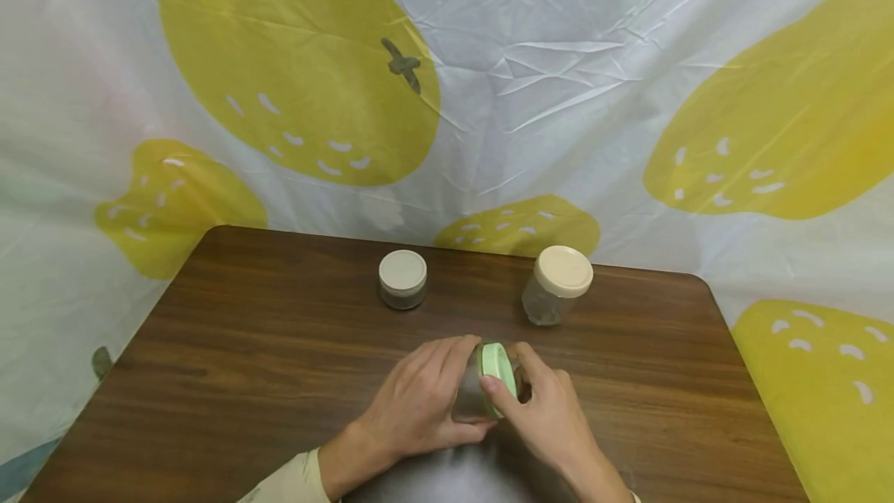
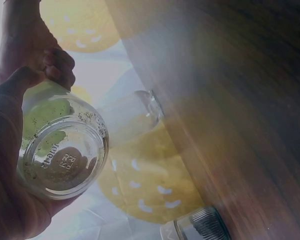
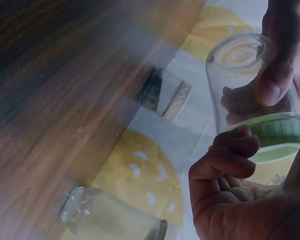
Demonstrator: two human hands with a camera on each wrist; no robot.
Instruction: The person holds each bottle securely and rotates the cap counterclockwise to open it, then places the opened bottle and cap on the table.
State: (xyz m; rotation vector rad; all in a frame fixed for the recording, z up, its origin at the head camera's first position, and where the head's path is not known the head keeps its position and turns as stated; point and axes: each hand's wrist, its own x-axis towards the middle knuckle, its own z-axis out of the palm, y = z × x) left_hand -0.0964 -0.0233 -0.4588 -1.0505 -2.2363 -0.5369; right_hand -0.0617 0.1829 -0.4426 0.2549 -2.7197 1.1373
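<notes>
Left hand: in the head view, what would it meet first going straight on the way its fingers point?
Probably the green lid on the clear jar the left hand holds, though depth there is unclear.

An embossed R (image 2: 67, 158) (other characters unclear) marks the clear jar's base (image 2: 64, 150).

From above the fingers (image 1: 455, 361), my head camera looks forward and down across the brown wood-grain table (image 1: 230, 340) to the white lemon-printed cloth (image 1: 482, 123) beyond them. My wrist views are tilted and close: left faces the base of the clear round jar (image 2: 67, 150) between the fingers, right its side and pale green lid (image 3: 280, 132). All three share that jar.
</notes>
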